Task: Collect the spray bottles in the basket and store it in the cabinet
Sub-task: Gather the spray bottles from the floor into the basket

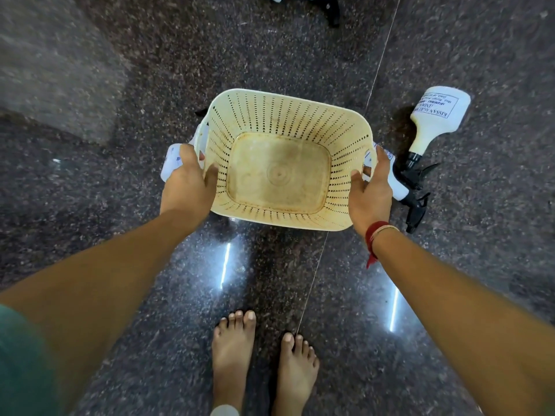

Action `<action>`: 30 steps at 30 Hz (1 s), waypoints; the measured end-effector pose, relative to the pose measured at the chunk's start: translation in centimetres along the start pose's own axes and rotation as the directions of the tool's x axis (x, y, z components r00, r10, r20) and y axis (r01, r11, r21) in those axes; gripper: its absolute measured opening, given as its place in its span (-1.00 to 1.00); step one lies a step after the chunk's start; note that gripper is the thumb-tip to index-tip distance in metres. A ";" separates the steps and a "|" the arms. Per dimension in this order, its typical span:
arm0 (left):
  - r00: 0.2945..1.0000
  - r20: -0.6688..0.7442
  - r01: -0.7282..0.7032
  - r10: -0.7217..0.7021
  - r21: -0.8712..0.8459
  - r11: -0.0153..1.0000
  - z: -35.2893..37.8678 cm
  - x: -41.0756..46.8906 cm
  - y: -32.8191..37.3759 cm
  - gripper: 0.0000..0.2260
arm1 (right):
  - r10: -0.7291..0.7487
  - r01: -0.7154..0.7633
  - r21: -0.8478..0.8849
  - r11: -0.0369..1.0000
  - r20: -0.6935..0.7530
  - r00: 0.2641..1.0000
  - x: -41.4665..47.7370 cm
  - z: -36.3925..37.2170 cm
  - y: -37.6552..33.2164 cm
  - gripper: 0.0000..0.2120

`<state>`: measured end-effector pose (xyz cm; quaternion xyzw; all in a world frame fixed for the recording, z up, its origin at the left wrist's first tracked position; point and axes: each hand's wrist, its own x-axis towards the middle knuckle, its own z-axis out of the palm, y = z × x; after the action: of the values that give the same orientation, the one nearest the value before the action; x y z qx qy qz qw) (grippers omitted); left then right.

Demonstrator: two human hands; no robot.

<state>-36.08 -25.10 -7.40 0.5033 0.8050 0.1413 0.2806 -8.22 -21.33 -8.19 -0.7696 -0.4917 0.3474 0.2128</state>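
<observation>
Both hands, left hand (187,183) and right hand (371,190), clasp the empty cream perforated plastic basket (282,163) by opposite rims, while the nearest white spray bottle with black trigger (399,183) lies at three o'clock, just beside the right hand, its long axis running from ten to four o'clock.

spray bottle (439,115) | label, upside down | "KISSAN AGRI…", "(INDIA)", "MUMBAI"
</observation>
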 end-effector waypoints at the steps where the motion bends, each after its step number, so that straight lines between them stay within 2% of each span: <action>1: 0.999 -0.032 -0.024 0.024 0.022 0.999 -0.4 0.0 -0.2 -0.66 | -0.033 0.033 -0.002 0.999 -0.007 0.999 -0.2 -0.1 0.0 -0.45; 4: 0.972 -0.229 -0.054 0.052 -0.004 0.999 -1.7 0.5 -1.5 -0.54 | -0.096 0.094 -0.029 0.995 -0.112 0.989 -0.6 -0.9 0.1 -0.37; 7: 0.931 -0.365 0.031 -0.033 -0.010 0.999 -3.2 1.0 -4.3 -0.56 | -0.132 0.116 -0.090 0.989 -0.209 0.969 -0.4 -1.8 0.4 -0.36; 9: 0.949 -0.307 0.102 -0.068 0.095 0.990 -3.8 0.8 -6.6 -0.44 | -0.179 0.139 -0.174 0.975 -0.242 0.954 0.0 -2.4 0.3 -0.38; 13: 0.990 -0.088 0.131 -0.112 0.245 0.961 -3.3 -0.3 -10.7 -0.15 | -0.341 0.268 -0.288 0.919 -0.245 0.908 0.6 -2.1 -1.7 -0.43; 17: 0.969 0.025 0.230 -0.246 0.268 0.935 -1.3 -1.1 -11.5 0.02 | -0.535 0.475 -0.332 0.815 -0.119 0.836 0.5 1.3 -6.7 -0.44; 19: 0.944 0.083 0.286 -0.318 0.272 0.919 -0.1 -1.2 -10.9 0.07 | -0.585 0.530 -0.353 0.771 -0.065 0.809 0.4 3.0 -8.4 -0.43; 22: 0.898 0.114 0.397 -0.425 0.210 0.894 1.4 -1.1 -10.5 0.01 | -0.558 0.516 -0.347 0.783 -0.026 0.829 0.5 5.3 -9.3 -0.42; 25: 0.853 0.095 0.497 -0.513 0.150 0.855 2.8 -1.1 -10.8 -0.15 | -0.552 0.521 -0.331 0.787 0.000 0.834 0.6 6.5 -9.1 -0.40; 30: 0.853 0.036 0.518 -0.521 0.062 0.853 3.9 -0.4 -12.0 -0.68 | -0.603 0.576 -0.346 0.740 0.038 0.797 0.6 7.4 -7.6 -0.40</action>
<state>-42.38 -31.11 -16.50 0.2778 0.9068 0.0272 0.3161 -18.22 -17.60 -8.25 -0.6118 -0.7536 0.1423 0.1941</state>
